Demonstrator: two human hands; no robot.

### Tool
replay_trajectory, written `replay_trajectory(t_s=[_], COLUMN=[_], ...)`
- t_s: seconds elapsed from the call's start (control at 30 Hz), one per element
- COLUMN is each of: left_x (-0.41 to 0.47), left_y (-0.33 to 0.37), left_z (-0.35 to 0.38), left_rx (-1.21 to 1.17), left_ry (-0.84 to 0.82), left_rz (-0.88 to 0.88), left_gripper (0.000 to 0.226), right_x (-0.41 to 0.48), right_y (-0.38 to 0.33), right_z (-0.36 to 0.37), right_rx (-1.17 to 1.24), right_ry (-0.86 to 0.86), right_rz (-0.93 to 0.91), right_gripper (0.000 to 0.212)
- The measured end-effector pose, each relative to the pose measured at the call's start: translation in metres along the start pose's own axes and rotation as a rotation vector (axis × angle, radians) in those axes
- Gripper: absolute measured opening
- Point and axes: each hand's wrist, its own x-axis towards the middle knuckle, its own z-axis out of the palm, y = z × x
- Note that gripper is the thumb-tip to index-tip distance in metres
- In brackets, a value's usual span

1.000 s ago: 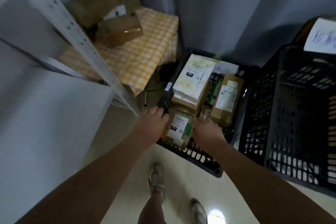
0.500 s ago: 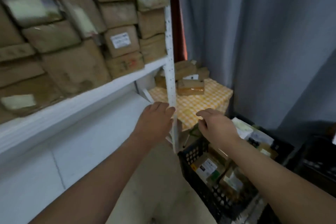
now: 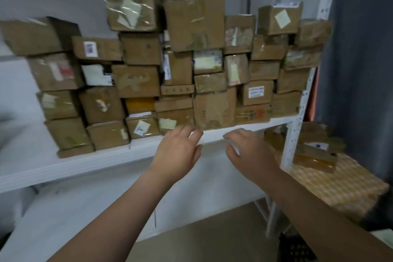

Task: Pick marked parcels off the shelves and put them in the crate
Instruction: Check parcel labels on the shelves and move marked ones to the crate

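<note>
Several brown cardboard parcels [image 3: 214,108] are stacked in rows on a white shelf [image 3: 106,157], many with white or pale labels. My left hand [image 3: 178,151] is raised in front of the shelf edge, fingers spread and relaxed, holding nothing. Beside it, my right hand [image 3: 248,153] hangs at the same height with loosely bent fingers, also empty. Both hands are just below the bottom row of parcels, apart from them. Only a dark corner of the black crate [image 3: 297,249] shows at the bottom right.
A white perforated shelf post [image 3: 295,134] stands at the right end. Behind it a yellow checked cloth [image 3: 331,185] carries a few more brown parcels [image 3: 314,151]. A grey curtain [image 3: 361,49] hangs at the far right. Lower white shelf panels run below.
My view has swung up and left from the crate on the floor to the shelf of parcels. Both hands rose from the crate to the shelf edge, still empty.
</note>
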Motion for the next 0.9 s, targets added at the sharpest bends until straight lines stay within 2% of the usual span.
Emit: replay_trajectory(t_s=[0.17, 0.23, 0.3, 0.43, 0.53, 0.67, 0.77, 0.9], left_x=[-0.042, -0.061, -0.080, -0.110, -0.120, -0.111, -0.081, -0.033], left_y=[-0.075, -0.108, -0.145, -0.227, -0.284, -0.343, -0.380, -0.414], left_z=[-0.027, -0.038, -0.050, -0.081, -0.102, -0.123, -0.144, -0.169], left_rx=[0.080, 0.085, 0.081, 0.150, 0.196, 0.234, 0.217, 0.084], left_ry=[0.065, 0.070, 0.089, 0.178, 0.216, 0.242, 0.299, 0.320], left_rz=[-0.107, -0.142, -0.154, -0.172, -0.170, -0.141, -0.122, -0.227], left_gripper=[0.026, 0.035, 0.040, 0.034, 0.040, 0.048, 0.058, 0.069], right_x=[0.038, 0.051, 0.066, 0.099, 0.125, 0.166, 0.210, 0.263], right_y=[-0.074, -0.109, -0.145, -0.223, -0.274, -0.327, -0.360, -0.386], right_z=[0.044, 0.061, 0.078, 0.106, 0.124, 0.138, 0.128, 0.104], right_rx=[0.046, 0.070, 0.086, 0.122, 0.157, 0.165, 0.149, 0.086], right_ry=[-0.033, -0.049, -0.038, 0.000, 0.048, 0.148, 0.294, 0.375], right_rz=[-0.104, -0.153, -0.205, -0.250, -0.256, -0.240, -0.214, -0.095], right_gripper=[0.025, 0.027, 0.027, 0.032, 0.033, 0.038, 0.044, 0.056])
